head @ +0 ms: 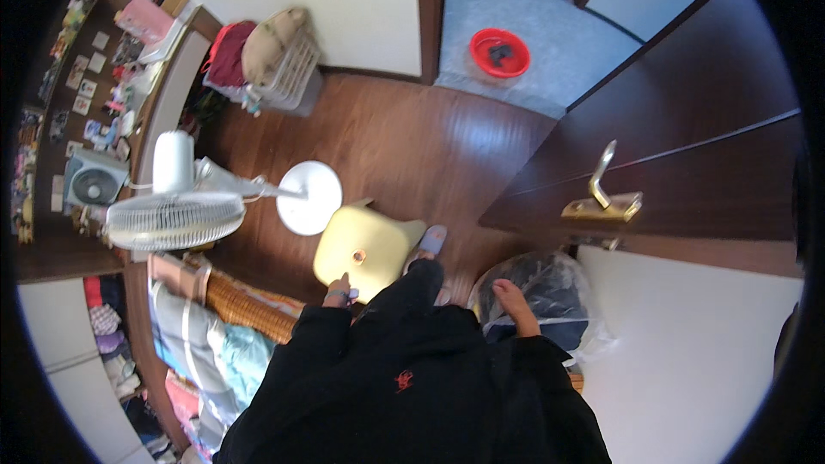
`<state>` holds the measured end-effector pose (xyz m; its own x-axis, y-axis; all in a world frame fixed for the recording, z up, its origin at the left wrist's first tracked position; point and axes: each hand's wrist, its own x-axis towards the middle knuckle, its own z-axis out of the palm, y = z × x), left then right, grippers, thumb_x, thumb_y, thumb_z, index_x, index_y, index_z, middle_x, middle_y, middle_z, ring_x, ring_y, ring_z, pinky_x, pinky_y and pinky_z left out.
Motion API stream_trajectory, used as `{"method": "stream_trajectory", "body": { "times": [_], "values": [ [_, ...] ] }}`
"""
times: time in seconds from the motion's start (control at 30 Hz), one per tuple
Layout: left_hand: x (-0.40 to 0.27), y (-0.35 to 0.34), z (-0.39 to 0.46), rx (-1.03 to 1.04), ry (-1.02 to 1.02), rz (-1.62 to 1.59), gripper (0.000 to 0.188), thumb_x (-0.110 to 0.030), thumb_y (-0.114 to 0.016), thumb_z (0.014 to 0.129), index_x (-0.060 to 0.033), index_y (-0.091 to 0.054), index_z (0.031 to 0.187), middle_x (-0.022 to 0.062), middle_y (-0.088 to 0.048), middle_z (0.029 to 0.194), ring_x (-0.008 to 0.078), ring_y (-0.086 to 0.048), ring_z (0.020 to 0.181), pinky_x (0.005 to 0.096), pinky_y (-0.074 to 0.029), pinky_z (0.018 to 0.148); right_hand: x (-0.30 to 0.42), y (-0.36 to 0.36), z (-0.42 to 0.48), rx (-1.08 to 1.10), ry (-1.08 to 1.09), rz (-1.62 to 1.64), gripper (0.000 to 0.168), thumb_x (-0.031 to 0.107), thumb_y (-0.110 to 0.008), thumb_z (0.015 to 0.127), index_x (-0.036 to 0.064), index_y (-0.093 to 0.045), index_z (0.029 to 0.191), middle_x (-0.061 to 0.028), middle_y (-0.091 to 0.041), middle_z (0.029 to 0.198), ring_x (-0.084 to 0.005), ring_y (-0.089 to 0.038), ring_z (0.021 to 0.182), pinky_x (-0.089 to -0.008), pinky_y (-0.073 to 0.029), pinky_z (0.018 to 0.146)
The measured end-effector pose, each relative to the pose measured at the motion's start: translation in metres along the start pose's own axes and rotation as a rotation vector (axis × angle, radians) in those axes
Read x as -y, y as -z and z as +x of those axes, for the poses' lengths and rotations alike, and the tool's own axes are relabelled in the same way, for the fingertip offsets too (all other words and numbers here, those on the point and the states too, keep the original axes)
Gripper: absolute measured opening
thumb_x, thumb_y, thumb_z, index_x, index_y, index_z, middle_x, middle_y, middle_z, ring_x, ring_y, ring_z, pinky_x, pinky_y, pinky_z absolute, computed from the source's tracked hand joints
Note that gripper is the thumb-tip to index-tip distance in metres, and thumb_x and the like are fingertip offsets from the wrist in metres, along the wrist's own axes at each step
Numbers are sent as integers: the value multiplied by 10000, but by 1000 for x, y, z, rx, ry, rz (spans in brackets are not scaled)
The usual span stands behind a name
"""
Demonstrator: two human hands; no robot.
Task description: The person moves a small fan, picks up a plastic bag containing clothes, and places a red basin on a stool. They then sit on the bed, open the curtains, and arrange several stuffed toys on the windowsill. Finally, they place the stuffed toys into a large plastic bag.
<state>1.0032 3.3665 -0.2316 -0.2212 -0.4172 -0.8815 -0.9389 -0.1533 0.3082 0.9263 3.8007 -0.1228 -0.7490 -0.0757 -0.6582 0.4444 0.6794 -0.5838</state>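
My left hand (338, 293) is at the near edge of a pale yellow plastic stool (380, 241) with a round hole in its seat. A band circles the wrist. Whether the fingers grip the stool or only overlap it in the view, I cannot tell. My right hand (510, 300) hangs to the right, in front of a dark bundle in clear plastic wrapping (554, 283). Nothing shows in that hand, but its fingers are partly hidden. Beside the stool is a foot in a light purple slipper (434, 239).
A white standing fan (177, 222) rises left of the stool on its round base (310, 196). Further back stands a laundry basket (290, 80) piled with cloth. A dark wooden door (670, 167) stands ajar at right. Beyond the doorway sits a red basin (474, 51) holding dark cloth.
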Motion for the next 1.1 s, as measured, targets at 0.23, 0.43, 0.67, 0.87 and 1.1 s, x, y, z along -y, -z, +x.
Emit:
{"method": "stream_trajectory", "body": {
  "times": [0.23,0.43,0.67,0.87,1.1],
  "values": [
    [-75,-46,36,140,-202,-22,138,-38,-435,785,-2,-516,891,149,-573,726,258,-576,634,366,-476,485,89,70,97,-104,212,384,405,189,-508,824,49,-395,1187,-135,-485,1129,-200,-471,1020,-292,-376,852],
    [-172,-76,-11,186,-293,169,209,-7,-421,766,-35,-513,951,136,-584,761,214,-569,579,322,-453,483,111,98,108,-325,110,507,570,163,-519,818,85,-215,1294,-210,-300,1275,-235,-425,1069,-316,-340,898],
    [-191,-98,-29,180,-315,191,216,-18,-409,774,-47,-509,963,131,-585,795,204,-569,622,328,-449,506,89,89,118,-443,157,580,653,197,-561,784,74,-186,1305,-240,-296,1263,-230,-455,953,-342,-384,833],
    [-143,-104,-16,113,-248,239,204,22,-471,738,-30,-534,924,140,-591,740,210,-583,574,319,-478,487,92,100,111,-299,72,651,670,189,-539,804,107,-130,1327,-254,-252,1296,-278,-399,1104,-349,-343,896],
    [-132,-102,0,66,-200,271,185,34,-493,717,-12,-539,890,134,-584,710,214,-583,558,320,-471,482,69,108,122,-285,4,643,627,199,-522,819,98,-158,1319,-242,-290,1278,-280,-394,1114,-346,-343,899]
  ]
}}
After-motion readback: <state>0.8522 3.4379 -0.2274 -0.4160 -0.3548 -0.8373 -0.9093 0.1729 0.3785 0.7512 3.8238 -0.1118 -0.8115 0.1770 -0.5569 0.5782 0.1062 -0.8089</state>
